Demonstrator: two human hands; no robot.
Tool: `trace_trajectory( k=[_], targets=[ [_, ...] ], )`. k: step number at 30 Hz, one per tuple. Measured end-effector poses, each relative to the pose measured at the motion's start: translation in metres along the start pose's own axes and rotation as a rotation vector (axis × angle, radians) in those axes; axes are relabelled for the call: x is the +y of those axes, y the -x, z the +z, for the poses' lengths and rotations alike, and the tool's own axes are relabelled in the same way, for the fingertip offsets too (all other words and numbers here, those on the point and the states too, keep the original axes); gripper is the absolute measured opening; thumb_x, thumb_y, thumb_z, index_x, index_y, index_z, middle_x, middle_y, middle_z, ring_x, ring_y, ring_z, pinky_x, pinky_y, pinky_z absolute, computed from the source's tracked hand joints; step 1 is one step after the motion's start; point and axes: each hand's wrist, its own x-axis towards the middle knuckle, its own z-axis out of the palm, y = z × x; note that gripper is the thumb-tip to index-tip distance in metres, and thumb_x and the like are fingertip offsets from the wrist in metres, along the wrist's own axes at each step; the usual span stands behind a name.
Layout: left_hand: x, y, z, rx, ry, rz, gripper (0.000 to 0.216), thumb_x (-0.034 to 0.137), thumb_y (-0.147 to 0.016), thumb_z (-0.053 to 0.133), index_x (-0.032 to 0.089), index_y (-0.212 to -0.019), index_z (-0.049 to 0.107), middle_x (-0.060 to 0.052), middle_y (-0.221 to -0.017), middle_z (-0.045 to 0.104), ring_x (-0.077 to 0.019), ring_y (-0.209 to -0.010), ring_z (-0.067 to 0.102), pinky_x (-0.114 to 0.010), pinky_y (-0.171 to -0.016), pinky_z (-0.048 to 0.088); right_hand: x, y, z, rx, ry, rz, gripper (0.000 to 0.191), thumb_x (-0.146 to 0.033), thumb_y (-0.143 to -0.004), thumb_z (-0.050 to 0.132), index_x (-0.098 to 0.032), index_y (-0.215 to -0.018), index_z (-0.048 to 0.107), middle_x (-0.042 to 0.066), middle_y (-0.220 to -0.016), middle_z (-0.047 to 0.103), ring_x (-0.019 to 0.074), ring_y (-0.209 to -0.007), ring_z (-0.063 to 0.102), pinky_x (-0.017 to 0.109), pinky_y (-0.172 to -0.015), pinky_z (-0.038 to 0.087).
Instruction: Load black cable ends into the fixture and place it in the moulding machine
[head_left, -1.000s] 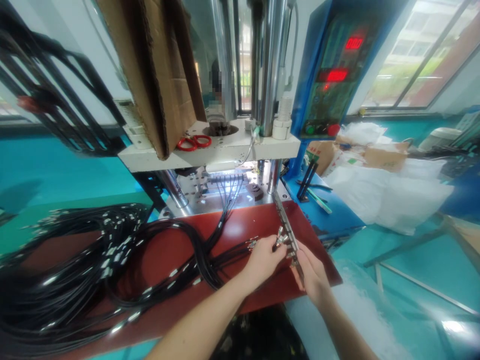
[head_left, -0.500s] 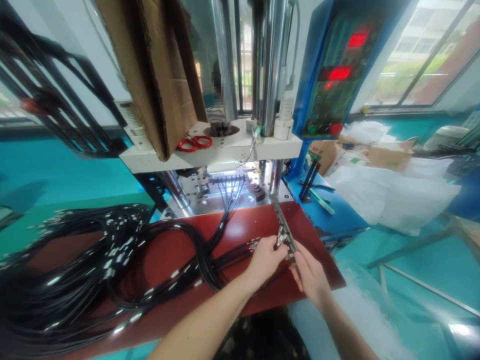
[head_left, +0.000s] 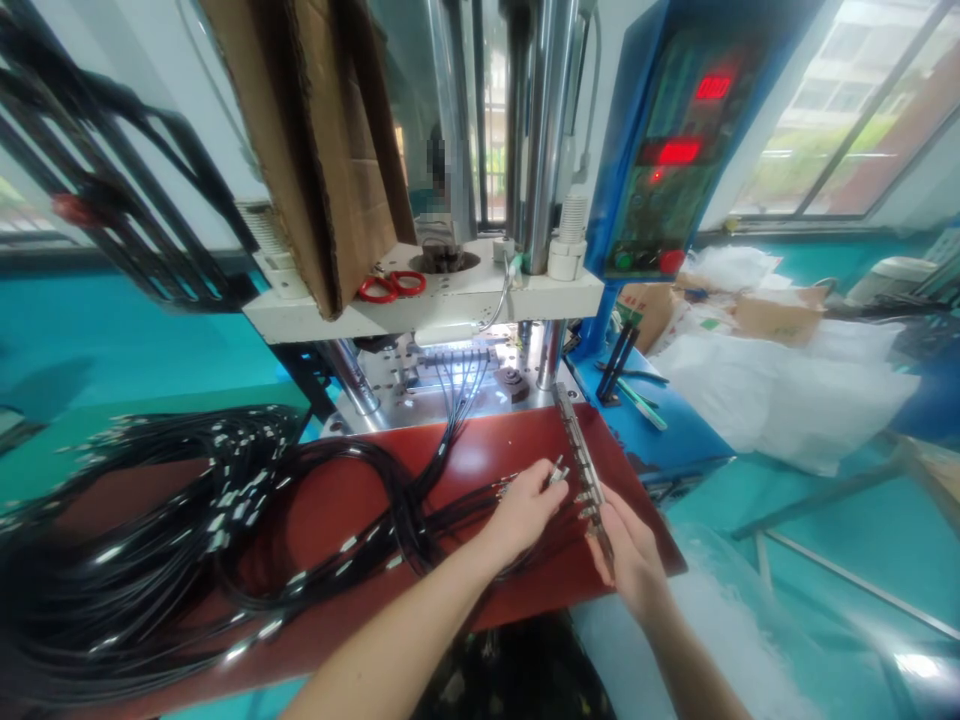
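My right hand (head_left: 628, 545) is closed round the near end of a long, slotted metal bar (head_left: 581, 450). The bar tilts over the red board, its far end by the press bed. Several small metal pieces sit along its left edge near my fingers. My left hand (head_left: 529, 508) pinches a cable end with a metal tip (head_left: 558, 468), just left of the bar and apart from it. Beneath and left of that hand, a bundle of black cables (head_left: 360, 550) runs across the board. Other cable ends (head_left: 508, 487) stick out beside the fingers.
The press plate (head_left: 450, 315) carries red-handled scissors (head_left: 391, 287) and a cardboard sheet (head_left: 330, 170). Thin cables lead into a lit fixture (head_left: 454, 358) below. Coiled cables (head_left: 217, 480) cover the red board's (head_left: 480, 450) left. Right stand a blue control box (head_left: 660, 150) and white bags (head_left: 787, 380).
My left hand has drawn back slightly left from the bar with the cable end. The bar in my right hand has swung a little to the right.
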Motion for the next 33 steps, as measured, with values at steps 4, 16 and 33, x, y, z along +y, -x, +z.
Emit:
trace_trajectory(
  k=[4, 16, 33],
  targets=[
    [0.012, 0.002, -0.005, -0.144, -0.033, -0.016, 0.021, 0.030, -0.077, 0.039, 0.017, -0.061, 0.044, 0.005, -0.053, 0.043, -0.0088, -0.052, 0.039, -0.020, -0.050, 0.028, 0.004, 0.001, -0.003, -0.051, -0.001, -0.009, 0.060, -0.053, -0.081, 0.047, -0.011, -0.123, 0.043, -0.007, -0.043, 0.044, 0.0066, -0.030, 0.034, 0.016, -0.027, 0.026],
    [0.015, -0.008, -0.002, -0.236, 0.264, -0.346, 0.014, 0.025, -0.065, 0.045, 0.018, -0.053, 0.046, 0.009, -0.030, 0.029, -0.0050, -0.026, 0.019, -0.018, -0.029, 0.012, 0.003, 0.000, -0.005, -0.108, 0.037, -0.043, 0.052, -0.049, -0.087, 0.040, -0.011, -0.121, 0.042, -0.008, -0.040, 0.041, 0.0061, -0.030, 0.033, 0.015, -0.029, 0.025],
    [0.009, -0.020, -0.004, -0.302, 0.312, -0.321, 0.020, 0.027, -0.064, 0.050, 0.017, -0.048, 0.044, 0.008, -0.030, 0.029, -0.0035, -0.028, 0.019, -0.018, -0.031, 0.010, -0.001, -0.002, -0.006, -0.132, -0.009, 0.031, 0.059, -0.051, -0.085, 0.041, -0.009, -0.126, 0.040, -0.008, -0.037, 0.040, 0.0059, -0.028, 0.030, 0.016, -0.027, 0.023]
  ],
)
